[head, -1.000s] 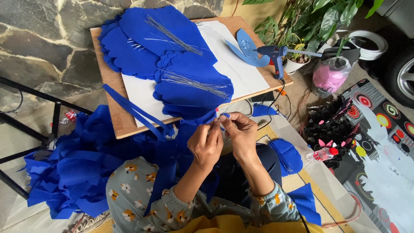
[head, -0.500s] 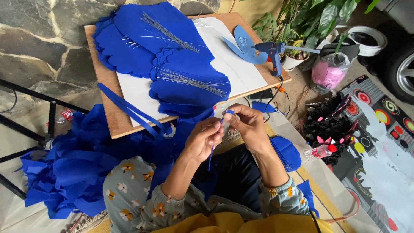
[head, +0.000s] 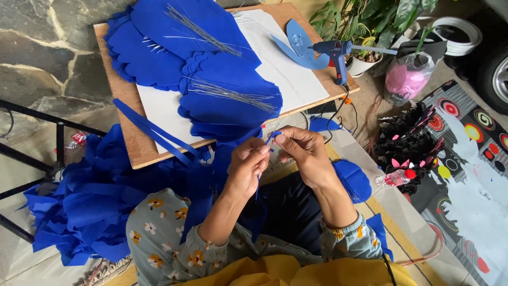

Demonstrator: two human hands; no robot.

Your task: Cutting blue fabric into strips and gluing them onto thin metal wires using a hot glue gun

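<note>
My left hand [head: 248,165] and my right hand [head: 300,152] meet just below the wooden board's [head: 138,150] front edge. Together they pinch a narrow blue strip [head: 271,139] between thumbs and fingertips; its tail hangs down past my left wrist. On the board lie large scalloped blue fabric pieces [head: 209,79] with bundles of thin silver wires [head: 227,94] across them, over a white sheet [head: 286,74]. Long blue strips [head: 153,132] drape off the board's front edge.
A blue glue gun [head: 333,52] and a blue leaf-shaped cutout [head: 297,42] rest at the board's right corner. A heap of blue fabric [head: 84,212] lies at left beside a black metal frame [head: 32,175]. Potted plants [head: 365,21], a pink bag [head: 405,79] and a patterned mat [head: 465,159] stand at right.
Both hands have lowered slightly toward me with the blue strip still pinched between them. The view has shifted a little; the board's contents are unchanged.
</note>
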